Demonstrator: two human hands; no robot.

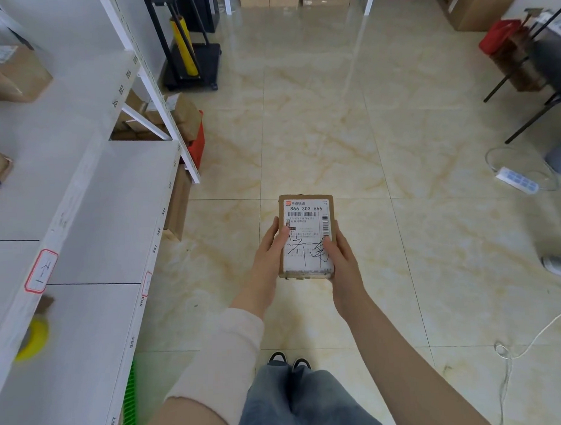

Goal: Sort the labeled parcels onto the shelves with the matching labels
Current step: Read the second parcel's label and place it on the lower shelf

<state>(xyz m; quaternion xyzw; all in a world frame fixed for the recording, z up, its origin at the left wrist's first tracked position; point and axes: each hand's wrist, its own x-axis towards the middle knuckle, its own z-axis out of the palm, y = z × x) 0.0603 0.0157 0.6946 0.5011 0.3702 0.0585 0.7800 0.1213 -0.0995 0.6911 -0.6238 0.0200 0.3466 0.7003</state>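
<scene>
A small cardboard parcel with a white shipping label and handwritten black marks is held out in front of me at waist height over the tiled floor. My left hand grips its left side, thumb on the label. My right hand grips its right side, thumb on the label too. White shelves run along my left, with a red-bordered handwritten tag on the upper shelf edge and a second tag on the lower shelf edge.
Cardboard boxes lie on the upper shelf, a yellow tape roll near its front. A red crate of parcels stands beyond the shelves. A black trolley, a power strip and a chair leg stand around the tiled floor.
</scene>
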